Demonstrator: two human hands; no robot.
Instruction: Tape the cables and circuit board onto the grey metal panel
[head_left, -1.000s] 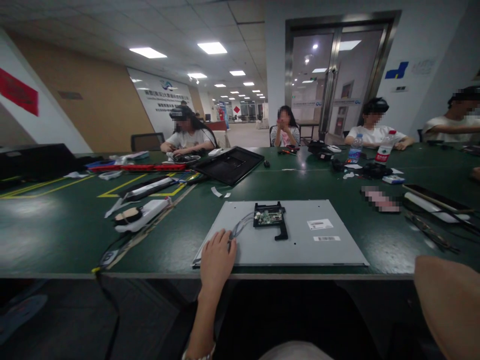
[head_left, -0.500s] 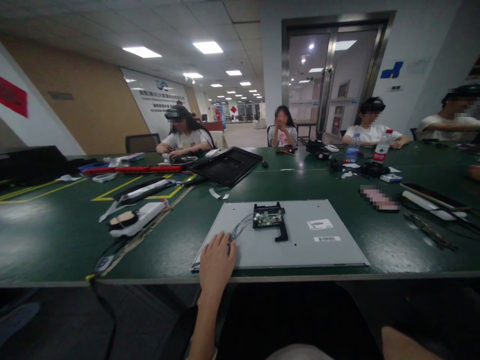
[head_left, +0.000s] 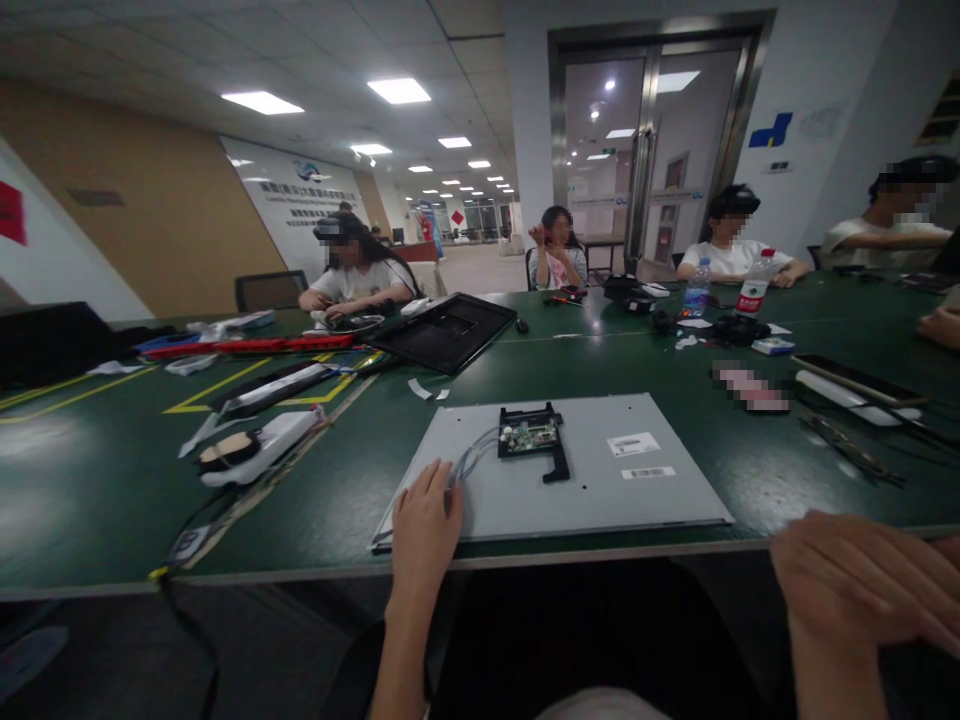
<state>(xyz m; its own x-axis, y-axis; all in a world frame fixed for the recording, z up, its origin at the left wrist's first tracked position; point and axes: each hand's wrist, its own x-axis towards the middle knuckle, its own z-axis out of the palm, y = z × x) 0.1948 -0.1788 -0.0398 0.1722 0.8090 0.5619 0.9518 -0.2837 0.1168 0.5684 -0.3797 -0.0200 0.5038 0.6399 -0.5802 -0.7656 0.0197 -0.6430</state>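
Observation:
A flat grey display panel [head_left: 600, 505] lies back side up at the table's near edge. On it sits a green circuit board [head_left: 529, 436] in a black plastic bracket [head_left: 556, 466], with thin grey cables [head_left: 471, 452] running left from it. My left hand [head_left: 426, 515] rests on the panel's left part, fingers stretched out flat, close to the cables' end. At the lower right, off the panel, my right hand [head_left: 840, 575] is raised near the table edge. It is blurred, and I cannot make out whether anything is in its fingers.
Behind the panel lies a black frame [head_left: 446, 335], with paper scraps [head_left: 420, 388] nearby. A white power strip [head_left: 262, 445] is on the left. A phone [head_left: 859, 378], glasses [head_left: 851, 448] and two bottles [head_left: 754, 285] stand or lie rightward. Several people sit around the green table [head_left: 360, 500].
My right hand has come up into view at the lower right; only part of that arm showed before. The left hand stays on the panel. The view has shifted slightly.

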